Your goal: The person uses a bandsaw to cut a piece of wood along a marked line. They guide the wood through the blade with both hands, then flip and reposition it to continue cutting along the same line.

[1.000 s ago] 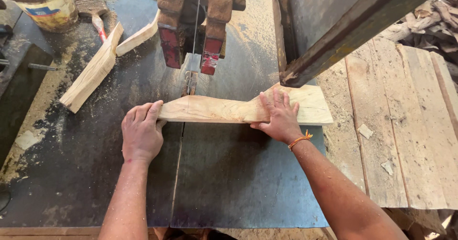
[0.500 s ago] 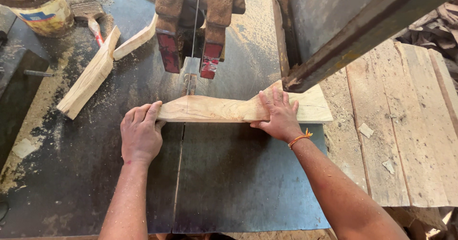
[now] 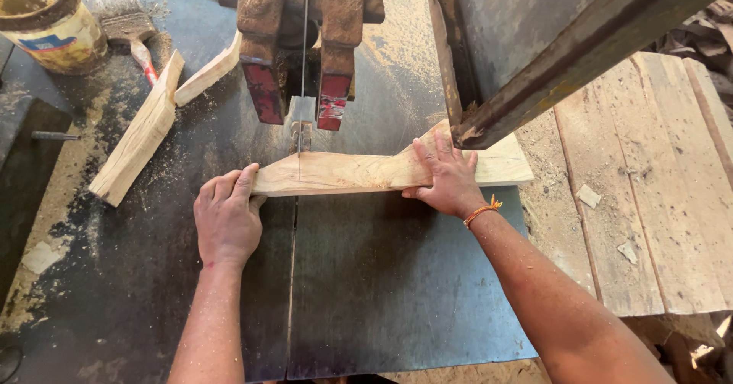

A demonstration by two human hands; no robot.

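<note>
Round yellow tin (image 3: 47, 19) with a blue-and-white label, far left corner of saw table (image 3: 397, 292)

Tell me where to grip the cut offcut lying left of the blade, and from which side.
Grip the offcut at mid-length, across its narrow width, coming from above on the left. It lies flat and diagonal on the saw table, long sides bare. Its upper end touches a thinner strip near the blade guide, so probably avoid that end.
</note>
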